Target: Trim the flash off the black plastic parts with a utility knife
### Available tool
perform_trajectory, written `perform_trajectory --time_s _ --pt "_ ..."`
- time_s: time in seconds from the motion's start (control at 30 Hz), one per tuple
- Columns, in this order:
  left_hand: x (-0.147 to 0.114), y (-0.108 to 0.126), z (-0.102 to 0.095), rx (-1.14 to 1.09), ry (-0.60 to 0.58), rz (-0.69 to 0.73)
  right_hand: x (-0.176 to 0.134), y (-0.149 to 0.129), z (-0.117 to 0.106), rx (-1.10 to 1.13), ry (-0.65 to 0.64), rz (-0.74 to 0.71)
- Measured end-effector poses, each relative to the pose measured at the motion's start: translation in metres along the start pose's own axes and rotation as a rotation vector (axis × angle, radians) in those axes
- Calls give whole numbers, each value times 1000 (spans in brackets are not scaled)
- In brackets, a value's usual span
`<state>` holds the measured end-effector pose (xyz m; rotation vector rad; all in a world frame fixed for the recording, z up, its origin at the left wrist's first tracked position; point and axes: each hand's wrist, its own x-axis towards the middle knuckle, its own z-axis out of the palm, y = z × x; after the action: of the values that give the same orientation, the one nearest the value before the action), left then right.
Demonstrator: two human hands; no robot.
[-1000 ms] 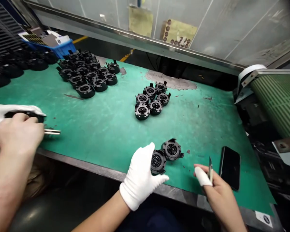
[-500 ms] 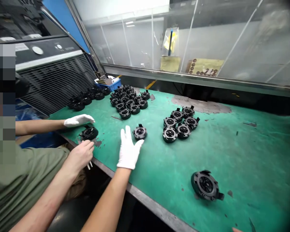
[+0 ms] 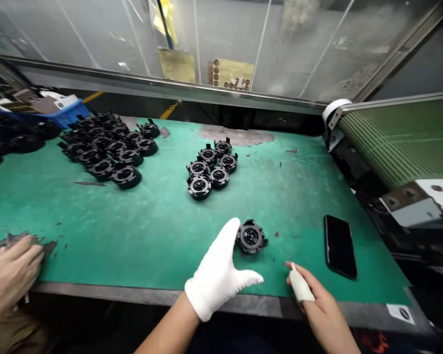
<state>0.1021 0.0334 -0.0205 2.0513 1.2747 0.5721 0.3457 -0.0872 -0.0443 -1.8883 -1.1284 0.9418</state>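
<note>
While my gloved left hand point(image 3: 221, 270), digits spread, borders the round black part point(image 3: 251, 237) at the head view's lower centre, the part faces upward, tabs toward frame top and right; apart, my right hand point(image 3: 315, 297) pinches a blade point(image 3: 288, 256) pointing lengthwise upper left.

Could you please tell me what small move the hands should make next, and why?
I would probably close the left hand around the nearest black round part to steady it: the thumb stands clear of it, and the right hand holds a thin pointed tool nearby.
</note>
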Motion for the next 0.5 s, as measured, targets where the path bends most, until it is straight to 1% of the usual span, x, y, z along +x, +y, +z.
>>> perform_trajectory --time_s 0.07,0.1,0.17,0.23,0.3,0.37,0.43,0.5 --pt "17 6 15 -7 -29 40 2 -10 -5 -104 -62 -42" --pt "26 7 20 -2 -32 69 3 -14 -8 -140 -109 -73" --pt "39 6 23 11 -25 118 6 -22 -15 -214 -190 -155" --pt "42 2 23 15 -23 144 9 -30 -22 -297 -247 -231" --pt "33 -2 21 19 -17 155 11 -39 -28 -383 -284 -285" --pt "18 -5 21 35 16 169 12 -47 -30 -455 -334 -330" --pt "3 -7 22 51 63 182 12 -54 -29 -523 -388 -373" --pt "-5 -9 24 60 83 193 10 -59 -26 -596 -420 -400"
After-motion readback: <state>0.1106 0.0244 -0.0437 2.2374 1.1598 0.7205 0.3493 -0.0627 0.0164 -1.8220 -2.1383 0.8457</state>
